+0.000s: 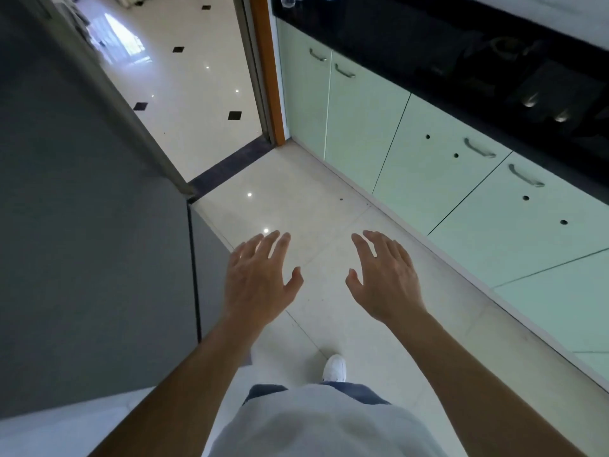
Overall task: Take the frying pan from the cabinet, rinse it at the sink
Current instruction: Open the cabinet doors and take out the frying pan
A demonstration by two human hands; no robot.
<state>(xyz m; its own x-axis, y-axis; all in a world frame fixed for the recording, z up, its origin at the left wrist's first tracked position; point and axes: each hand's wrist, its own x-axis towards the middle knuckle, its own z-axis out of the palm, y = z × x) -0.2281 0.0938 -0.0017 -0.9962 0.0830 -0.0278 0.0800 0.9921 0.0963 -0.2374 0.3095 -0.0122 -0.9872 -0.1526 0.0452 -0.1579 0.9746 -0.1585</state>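
Both hands hang out in front of the person over the pale tiled floor [329, 206], palms down and holding nothing. The left hand [260, 278] has its fingers spread wide; the right hand [387, 278], just beside it at 3 o'clock, is spread the same way. Neither touches anything. From 1 to 3 o'clock runs a row of pale green cabinet doors [428, 173], all closed, each with a curved metal handle [479, 148], under a glossy black surface [461, 54]. The frying pan is nowhere to be seen. A grey wall [82, 209] fills 9 o'clock, a doorway [197, 77] opens at 12, and a white shoe [334, 367] shows at 6.
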